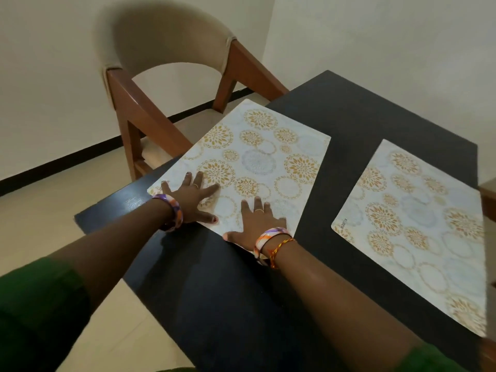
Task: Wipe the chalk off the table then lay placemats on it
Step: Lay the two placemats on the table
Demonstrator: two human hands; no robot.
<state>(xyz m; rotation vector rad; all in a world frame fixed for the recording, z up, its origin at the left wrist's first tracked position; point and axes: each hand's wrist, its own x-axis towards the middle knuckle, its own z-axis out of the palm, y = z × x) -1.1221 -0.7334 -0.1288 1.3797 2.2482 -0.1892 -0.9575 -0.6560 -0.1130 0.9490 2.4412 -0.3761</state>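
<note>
No chalk seen on dark desk (pixel 335 124). Placemat (pixel 249 162) pressed flat under left hand (pixel 192 198) and right hand (pixel 257 221), fingers spread, nothing gripped. Second placemat (pixel 418 232) laid right of hands. Task judged nearly finished.

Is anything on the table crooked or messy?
A little. The placemat under both hands lies turned against the table edges, its far corner poking past the edge by the chair. The other placemat lies flat. No chalk shows.
</note>
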